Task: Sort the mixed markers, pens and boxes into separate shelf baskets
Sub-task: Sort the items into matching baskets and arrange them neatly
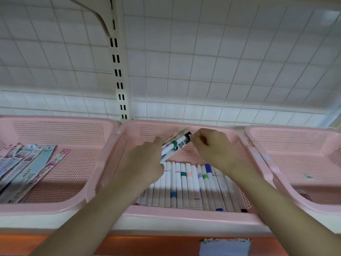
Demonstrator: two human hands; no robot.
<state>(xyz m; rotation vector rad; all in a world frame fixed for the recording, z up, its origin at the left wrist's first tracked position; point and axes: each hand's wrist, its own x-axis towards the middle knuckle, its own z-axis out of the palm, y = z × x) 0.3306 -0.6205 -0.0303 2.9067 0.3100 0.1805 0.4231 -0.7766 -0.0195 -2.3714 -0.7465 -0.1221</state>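
A small bundle of markers (pixel 175 145) is held above the middle basket (pixel 184 217), tilted with its far end raised toward the back wall. Its lower end is gripped by the left hand (pixel 145 163), fingers curled round it; its upper, dark-capped end is pinched by the fingertips of the right hand (pixel 212 146). Under the hands, a row of white markers (pixel 186 187) with coloured bands is laid side by side on the basket floor. In the left basket (pixel 59 207), flat packaged items (pixel 24 167) are fanned out. The right basket (pixel 295 130) is seen just beside the middle one.
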